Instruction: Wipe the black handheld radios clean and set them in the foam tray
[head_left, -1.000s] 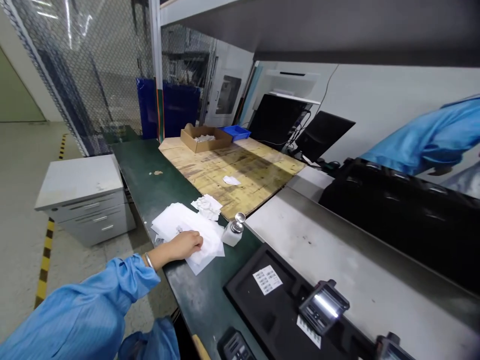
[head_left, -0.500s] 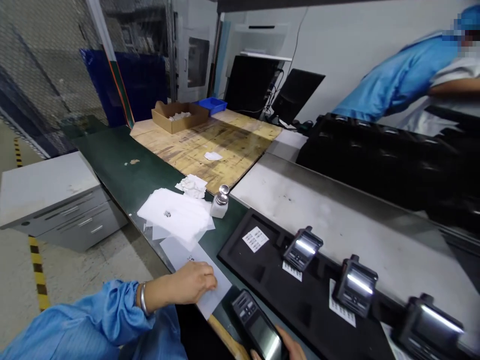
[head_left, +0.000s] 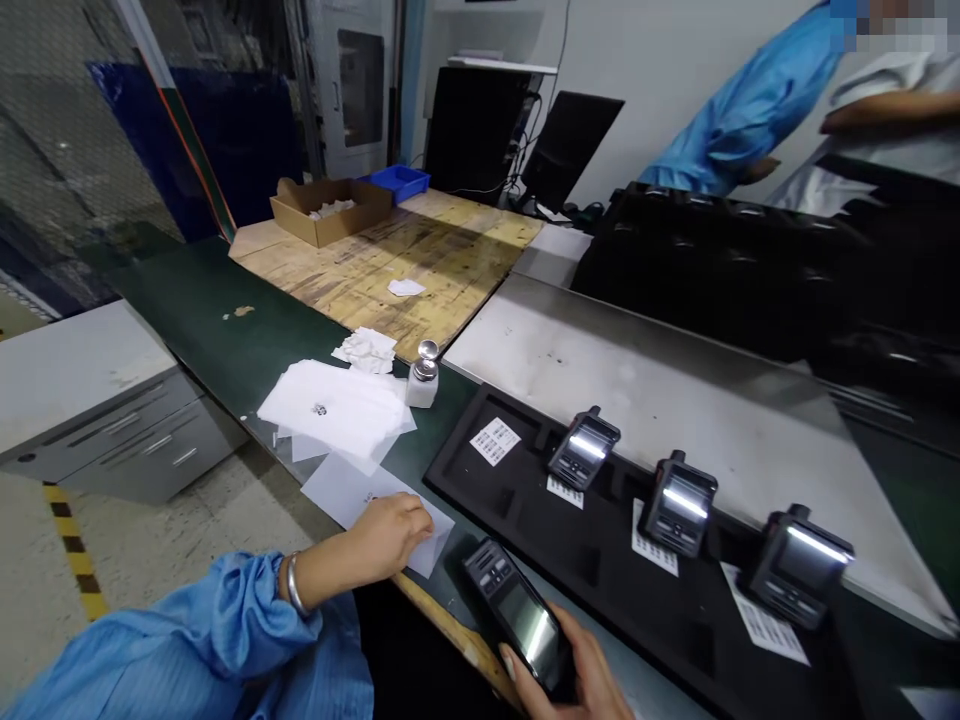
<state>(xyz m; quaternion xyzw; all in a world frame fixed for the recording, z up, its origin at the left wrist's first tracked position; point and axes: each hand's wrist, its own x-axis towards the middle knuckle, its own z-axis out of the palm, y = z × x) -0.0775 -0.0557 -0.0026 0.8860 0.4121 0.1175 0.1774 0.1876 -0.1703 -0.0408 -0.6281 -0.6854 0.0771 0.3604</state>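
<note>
My right hand (head_left: 574,665) grips a black handheld device (head_left: 517,615) with a screen and buttons, thumb along its near side and fingers round its far side. The device is tilted above the bench edge. My left hand (head_left: 390,535) rests over a translucent white sheet (head_left: 337,490) on the green bench; its fingers are curled together, and what is between them is hidden. A stack of white sheets (head_left: 330,405) lies just beyond. Behind it are a crumpled white wipe (head_left: 366,350) and a white pump bottle (head_left: 423,385) with a metal top.
On the right, a black tray (head_left: 517,510) bears a label sheet (head_left: 495,441) and several similar devices (head_left: 679,505) with labels under them. Farther back are a cardboard box (head_left: 330,225), a blue bin (head_left: 400,182) and monitors (head_left: 476,135). A co-worker's blue sleeve (head_left: 742,110) reaches in behind.
The view has shifted, so the bench things appear higher and farther left. More of my right hand and the device shows. My left hand has moved slightly right over the sheet.
</note>
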